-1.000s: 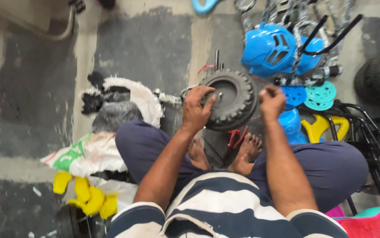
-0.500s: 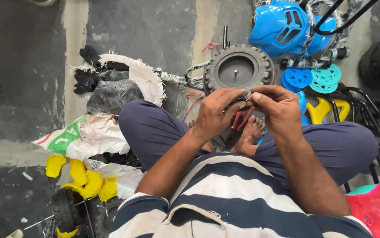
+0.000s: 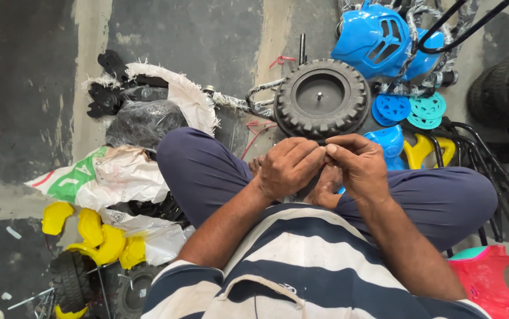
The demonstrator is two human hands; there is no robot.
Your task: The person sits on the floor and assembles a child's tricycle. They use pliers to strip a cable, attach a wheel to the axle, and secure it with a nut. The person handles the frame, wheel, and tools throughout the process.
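I sit cross-legged on a concrete floor. My left hand (image 3: 290,168) and my right hand (image 3: 358,165) meet above my lap, fingertips pinched together on a small part that the fingers hide. A black toy wheel (image 3: 322,97) with a knobby tread lies flat on the floor just beyond my hands, its hub facing up. Neither hand touches it.
A blue plastic toy body (image 3: 384,38) and blue and teal wheel discs (image 3: 411,109) lie beyond the wheel. Black metal frames (image 3: 479,147) are at the right, a red plastic piece (image 3: 485,277) by my right knee. Sacks (image 3: 118,171) and yellow plastic parts (image 3: 95,236) lie at my left.
My hands left the wheel, came back toward my lap and closed together. My view moved nearer and lower over the hands.
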